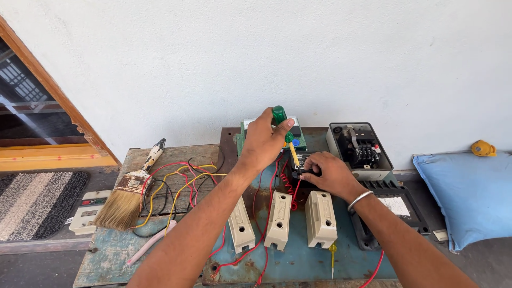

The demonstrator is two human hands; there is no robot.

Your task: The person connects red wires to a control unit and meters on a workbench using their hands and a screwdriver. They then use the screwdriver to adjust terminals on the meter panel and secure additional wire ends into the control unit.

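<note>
Green-handled screwdriver held upright at the far middle of the blue metal board, tip down at a small black component among coiled red wires. Left hand wrapped shut round the green handle; right hand pinched closed on the black part just beside the tip, steadying it. Likely step: working a terminal screw. Next move, judging by this, calls for a straight blade, firm downward pressure and a still right hand, so the tip does not slip into the wires. Nearer, three cream fuse carriers in a row, with a second, yellow-handled screwdriver at the near edge. Far right, an open grey switch box. Left, a tangle of yellow, red and black wire and a worn paintbrush on a wooden board. Far right of all, a blue cushion.
</note>
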